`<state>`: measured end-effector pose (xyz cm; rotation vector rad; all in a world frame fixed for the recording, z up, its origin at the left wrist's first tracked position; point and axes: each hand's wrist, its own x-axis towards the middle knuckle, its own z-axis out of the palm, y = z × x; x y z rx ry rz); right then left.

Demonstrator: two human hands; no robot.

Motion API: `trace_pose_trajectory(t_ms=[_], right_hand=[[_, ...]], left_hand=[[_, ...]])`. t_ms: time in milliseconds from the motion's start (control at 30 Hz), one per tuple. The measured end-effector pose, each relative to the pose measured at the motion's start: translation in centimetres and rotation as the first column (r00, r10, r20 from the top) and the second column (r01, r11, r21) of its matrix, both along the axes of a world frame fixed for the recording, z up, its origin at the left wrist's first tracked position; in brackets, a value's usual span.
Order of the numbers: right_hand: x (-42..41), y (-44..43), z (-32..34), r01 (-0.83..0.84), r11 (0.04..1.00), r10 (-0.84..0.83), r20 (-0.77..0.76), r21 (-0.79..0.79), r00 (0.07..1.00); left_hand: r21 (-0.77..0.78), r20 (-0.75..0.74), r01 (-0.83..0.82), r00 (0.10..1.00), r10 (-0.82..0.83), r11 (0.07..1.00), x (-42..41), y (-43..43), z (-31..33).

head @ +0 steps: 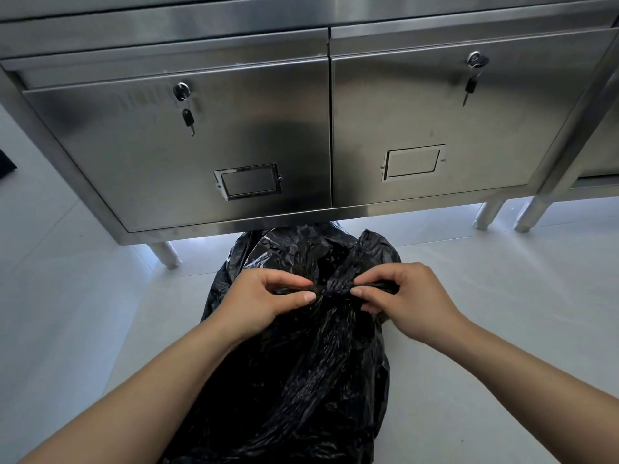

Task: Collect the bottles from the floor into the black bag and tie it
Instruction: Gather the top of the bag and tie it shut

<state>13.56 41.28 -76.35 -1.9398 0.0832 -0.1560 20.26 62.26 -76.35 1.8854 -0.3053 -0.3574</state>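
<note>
The black bag (301, 363) lay on the floor (485, 329) before the steel cabinet (234, 128), its neck gathered. My left hand (264, 301) and right hand (405, 301) each pinched a twisted strand of the bag at the knot (335, 288). No bottles were visible outside it.

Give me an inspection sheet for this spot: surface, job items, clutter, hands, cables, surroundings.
Surface: pale floor, bare where it shows.
Job's things: black bag lies on the floor, its neck gathered into a twisted knot; no bottles seen outside it.
Clutter: nothing seen.
Hands: left hand and right hand each pinch a twisted end of the bag at the knot.
Cables: nothing seen.
Surroundings: steel cabinet on legs stands behind the bag, two doors, a key hanging in the left lock and another key in the right; a second steel leg at far right.
</note>
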Motion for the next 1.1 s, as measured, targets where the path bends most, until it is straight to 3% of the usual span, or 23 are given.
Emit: trace_pose_trajectory(t_ms=[200,333,500,667,800,933,1100], right_hand=[[-0.1,-1.4,0.1,-0.010,0.995,0.011,-0.014,0.100,1.000],[-0.3,-2.5,-0.2,0.042,0.997,-0.041,-0.020,0.072,0.999],[0.0,-3.9,-0.6,0.107,0.992,-0.106,-0.025,0.070,0.994],[0.0,-2.5,-0.2,0.001,0.999,-0.004,0.061,0.046,0.998],[0.0,-0.6,0.5,-0.130,0.989,0.123,0.096,0.068,0.988],[0.1,0.7,1.3,-0.157,0.985,0.145,0.152,0.072,0.978],[0.4,1.5,1.7,-0.157,0.986,0.144,0.174,0.063,0.974]], left_hand=[[-0.148,-0.161,0.035,0.985,-0.059,0.988,0.1,0.7,-0.1],[-0.020,-0.017,-0.094,0.996,0.093,0.995,1.0,2.0,-0.7],[0.016,0.078,-0.195,0.978,0.193,0.981,2.1,3.6,-0.7],[0.155,0.203,-0.086,0.978,0.053,0.984,1.9,3.5,0.1],[0.087,0.217,-0.036,0.976,0.016,0.996,1.3,2.7,1.0],[-0.030,0.263,-0.057,0.963,0.063,0.998,0.9,1.8,1.9],[0.021,0.330,0.016,0.944,-0.023,1.000,0.5,0.9,2.1]])
